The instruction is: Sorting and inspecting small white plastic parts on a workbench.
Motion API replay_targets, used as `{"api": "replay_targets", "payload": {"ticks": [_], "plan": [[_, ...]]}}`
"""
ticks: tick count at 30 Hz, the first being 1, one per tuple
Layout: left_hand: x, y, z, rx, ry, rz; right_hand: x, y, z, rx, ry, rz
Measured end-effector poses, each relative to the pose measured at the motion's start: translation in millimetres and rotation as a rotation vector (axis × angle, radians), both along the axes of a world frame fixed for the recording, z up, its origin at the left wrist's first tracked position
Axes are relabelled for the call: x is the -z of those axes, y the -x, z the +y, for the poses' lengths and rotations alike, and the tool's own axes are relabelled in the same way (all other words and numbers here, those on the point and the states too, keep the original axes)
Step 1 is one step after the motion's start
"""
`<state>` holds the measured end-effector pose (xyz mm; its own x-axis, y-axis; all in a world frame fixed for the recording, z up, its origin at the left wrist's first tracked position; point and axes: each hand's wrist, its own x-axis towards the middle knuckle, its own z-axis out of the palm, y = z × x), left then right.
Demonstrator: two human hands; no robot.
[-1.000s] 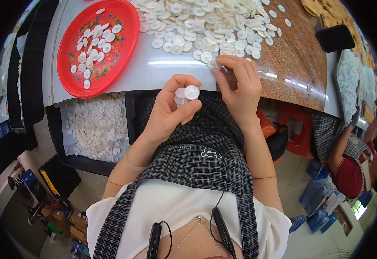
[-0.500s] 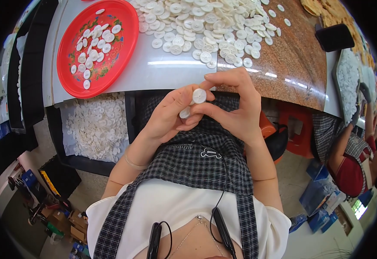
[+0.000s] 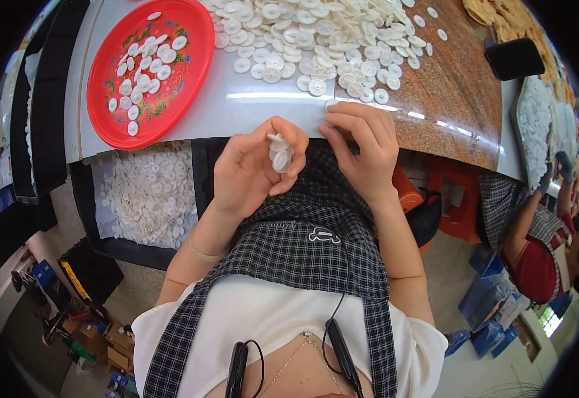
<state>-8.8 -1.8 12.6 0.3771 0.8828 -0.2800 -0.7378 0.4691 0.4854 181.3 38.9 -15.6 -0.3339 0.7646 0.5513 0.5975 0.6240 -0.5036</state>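
Note:
Cupped over my lap, my left hand [image 3: 256, 166] is closed around several small white plastic discs [image 3: 281, 158] with raised centres. My right hand [image 3: 366, 146] is at the table's front edge with its fingers curled. A single white disc [image 3: 330, 103] shows at its fingertips, partly hidden by them. Beyond my hands, a large pile of similar white discs [image 3: 303, 40] spreads over the table. On the left, a red oval tray [image 3: 100, 119] with a printed pattern carries more discs.
A dark bin [image 3: 90, 219] of white pieces sits below the table's left edge. A black rectangular object [image 3: 515, 58] lies at the back right, near a tray of white pieces [image 3: 533, 126]. Another person [image 3: 535, 259] works at the far right. A red stool [image 3: 452, 199] stands under the table.
My hands have come apart. The right has moved toward the table edge with its fingers more curled; the left has turned and curled around its discs, which were held up between both hands.

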Motion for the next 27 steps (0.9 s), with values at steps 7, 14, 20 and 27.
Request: {"api": "replay_targets", "payload": {"ticks": [7,14,20,27], "plan": [[11,4,-1,0.006,0.019,-0.038,1,-9,-6,-0.065,0.008,-0.036],[2,-10,-5,0.098,0.029,0.288,-15,4,-26,-0.042,0.662,0.65],[6,-8,-7,0.264,0.001,0.119,-30,14,-17,-0.115,0.722,0.722],[7,-5,-5,0.23,0.078,-0.113,-18,14,16,0.002,0.085,0.063]]}}
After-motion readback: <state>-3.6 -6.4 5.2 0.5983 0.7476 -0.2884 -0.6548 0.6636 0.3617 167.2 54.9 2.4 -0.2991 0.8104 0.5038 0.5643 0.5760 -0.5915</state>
